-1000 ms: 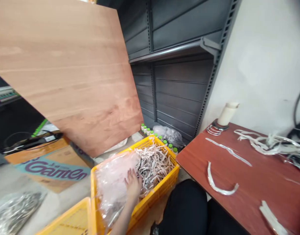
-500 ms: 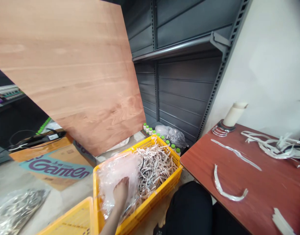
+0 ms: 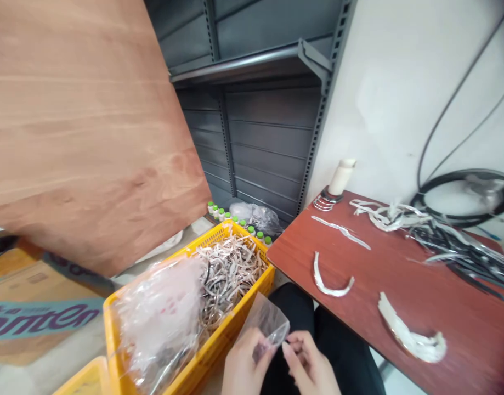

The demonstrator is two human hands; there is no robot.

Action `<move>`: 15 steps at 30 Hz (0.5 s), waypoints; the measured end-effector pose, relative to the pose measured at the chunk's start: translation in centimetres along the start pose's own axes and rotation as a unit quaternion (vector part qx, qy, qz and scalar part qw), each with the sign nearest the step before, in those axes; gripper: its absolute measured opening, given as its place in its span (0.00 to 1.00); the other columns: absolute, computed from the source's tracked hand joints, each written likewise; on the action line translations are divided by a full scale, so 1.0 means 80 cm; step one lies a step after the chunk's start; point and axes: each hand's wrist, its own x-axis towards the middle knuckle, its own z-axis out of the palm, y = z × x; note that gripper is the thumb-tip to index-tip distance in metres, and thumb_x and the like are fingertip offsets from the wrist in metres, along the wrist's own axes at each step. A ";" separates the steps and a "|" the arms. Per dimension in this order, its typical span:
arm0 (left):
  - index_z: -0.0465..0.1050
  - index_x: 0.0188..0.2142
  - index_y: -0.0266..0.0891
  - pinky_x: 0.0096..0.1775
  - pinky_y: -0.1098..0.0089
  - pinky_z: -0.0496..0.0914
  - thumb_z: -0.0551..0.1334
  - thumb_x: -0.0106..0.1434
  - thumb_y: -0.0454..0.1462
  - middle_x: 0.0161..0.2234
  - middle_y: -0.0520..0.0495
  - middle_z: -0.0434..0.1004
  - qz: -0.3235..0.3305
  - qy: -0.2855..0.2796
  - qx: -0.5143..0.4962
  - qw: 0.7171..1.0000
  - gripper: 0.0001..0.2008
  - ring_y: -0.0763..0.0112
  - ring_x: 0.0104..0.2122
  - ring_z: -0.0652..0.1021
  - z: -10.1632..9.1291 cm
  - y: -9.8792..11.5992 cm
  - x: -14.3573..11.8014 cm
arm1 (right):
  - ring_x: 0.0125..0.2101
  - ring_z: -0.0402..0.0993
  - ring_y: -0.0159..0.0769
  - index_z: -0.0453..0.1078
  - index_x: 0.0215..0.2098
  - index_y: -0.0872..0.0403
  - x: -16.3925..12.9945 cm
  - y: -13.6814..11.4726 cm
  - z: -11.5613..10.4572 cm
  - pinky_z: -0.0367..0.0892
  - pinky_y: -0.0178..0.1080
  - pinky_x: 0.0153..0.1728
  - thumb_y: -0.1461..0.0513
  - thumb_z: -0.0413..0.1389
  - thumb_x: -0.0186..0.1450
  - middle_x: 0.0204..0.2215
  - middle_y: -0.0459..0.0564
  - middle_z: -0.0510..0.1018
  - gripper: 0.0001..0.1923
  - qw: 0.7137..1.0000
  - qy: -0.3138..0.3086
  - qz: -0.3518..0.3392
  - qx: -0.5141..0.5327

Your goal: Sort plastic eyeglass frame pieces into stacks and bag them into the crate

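Note:
A small clear plastic bag (image 3: pixel 265 318) is held over my lap, its free end pointing up beside the yellow crate. My left hand (image 3: pixel 245 365) is closed around its lower left part. At the bag's right edge, the fingers of my right hand (image 3: pixel 309 365) pinch it. Just left of my hands, the yellow crate (image 3: pixel 219 356) holds a heap of white and silvery curved strips (image 3: pixel 233 269) and a pile of clear plastic bags (image 3: pixel 161 310).
A red-brown table (image 3: pixel 383 269) on my right bears curved white strips (image 3: pixel 412 334), a black cable bundle (image 3: pixel 453 241) and a white roll (image 3: pixel 342 176). Behind are a large plywood board (image 3: pixel 91 126), grey shelving (image 3: pixel 268 120) and green-capped bottles (image 3: pixel 235 220). A cardboard box (image 3: pixel 41 307) is at left.
My left hand has left the bag pile in the crate and is now over my lap with a clear bag. My right hand has come into view. The view has turned right.

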 end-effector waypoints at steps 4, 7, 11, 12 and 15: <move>0.66 0.28 0.44 0.31 0.74 0.67 0.59 0.62 0.35 0.28 0.53 0.74 0.102 0.005 0.081 0.991 0.06 0.71 0.29 0.76 0.037 0.010 -0.006 | 0.23 0.75 0.35 0.65 0.35 0.50 0.006 0.004 -0.015 0.66 0.31 0.19 0.50 0.53 0.65 0.26 0.46 0.78 0.12 0.997 -0.038 0.061 0.002; 0.66 0.29 0.46 0.30 0.70 0.68 0.60 0.60 0.33 0.28 0.52 0.74 0.149 0.026 0.139 0.979 0.06 0.68 0.28 0.76 0.049 0.014 -0.007 | 0.24 0.76 0.37 0.67 0.40 0.49 0.007 0.008 -0.030 0.67 0.33 0.21 0.55 0.53 0.63 0.25 0.44 0.78 0.09 0.995 -0.047 0.090 0.017; 0.71 0.38 0.48 0.32 0.69 0.72 0.62 0.61 0.39 0.33 0.51 0.78 0.222 -0.067 0.106 0.967 0.04 0.66 0.30 0.78 0.036 0.032 -0.003 | 0.27 0.76 0.38 0.68 0.42 0.50 0.011 0.020 -0.041 0.71 0.37 0.30 0.56 0.52 0.63 0.28 0.46 0.79 0.12 0.992 -0.019 0.082 0.090; 0.71 0.41 0.48 0.34 0.70 0.73 0.61 0.63 0.40 0.35 0.50 0.79 0.226 -0.095 0.081 0.966 0.06 0.67 0.32 0.79 0.031 0.035 -0.002 | 0.28 0.76 0.38 0.68 0.42 0.51 0.013 0.023 -0.044 0.71 0.37 0.31 0.55 0.52 0.63 0.29 0.47 0.79 0.12 0.991 -0.008 0.078 0.111; 0.71 0.45 0.50 0.38 0.74 0.74 0.53 0.69 0.38 0.38 0.52 0.80 0.191 -0.113 0.031 0.975 0.10 0.72 0.36 0.81 0.020 0.036 -0.001 | 0.29 0.76 0.38 0.67 0.44 0.51 0.016 0.028 -0.052 0.71 0.38 0.30 0.54 0.52 0.65 0.31 0.48 0.79 0.13 0.986 0.005 0.083 0.145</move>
